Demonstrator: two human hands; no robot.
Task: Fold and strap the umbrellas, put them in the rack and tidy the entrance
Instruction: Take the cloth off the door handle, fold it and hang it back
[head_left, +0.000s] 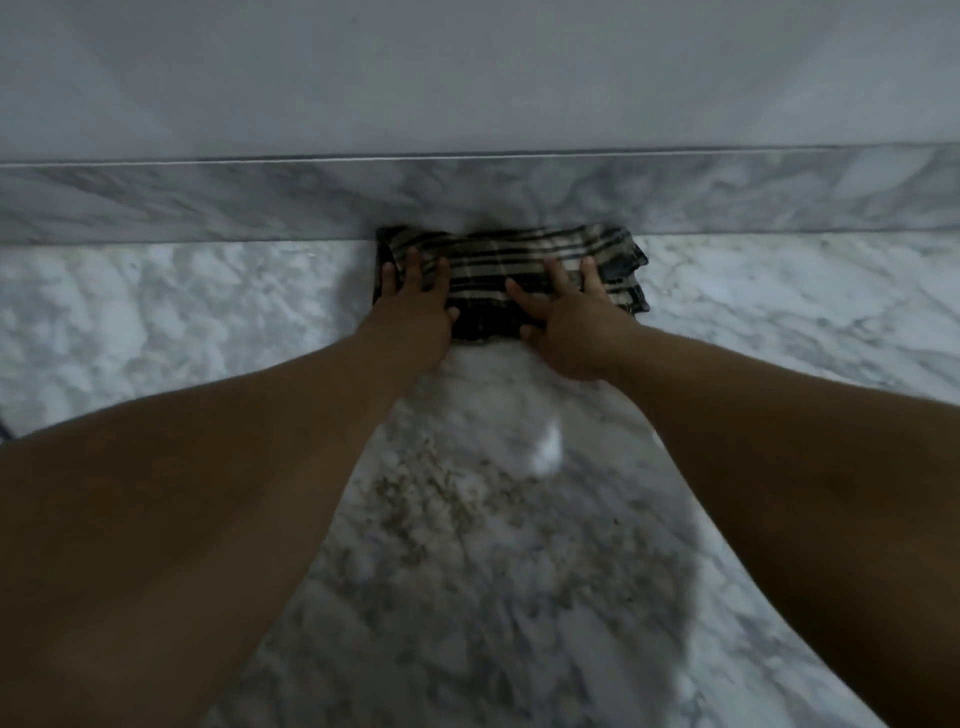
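Presently, both bare forearms were extended forward and downward from the bottom corners of the view, converging toward a folded cloth (511, 275) on the marble floor (182, 312).

Left hand (415, 306): palm down, laid flat on the left end of the cloth. Its fingers (413, 265) were straight and slightly spread, pointing toward the wall, with the outermost finger at the cloth's left edge. The thumb lay along the near side of the cloth. No curl or pinch was observed; the hand pressed on the fabric without gripping it.

Right hand (569, 325): palm down, resting on the right-centre part of the cloth. Its fingers (556, 275) were straight and more widely splayed, two pointing toward the wall and one angled leftward across the fabric. The thumb lay low at the near edge of the cloth; whether it tucked under the fabric could not be determined.

The cloth was a dark and cream plaid, folded into a wide rectangle. Its far edge lay against the marble skirting (208, 202) at the foot of the plain pale wall (467, 73). Its right end showed loose dark layers projecting beyond the right hand.

A brownish speckled patch (441, 493) marked the floor between the forearms, nearer the camera than the cloth. The frame was somewhat blurred and dim.
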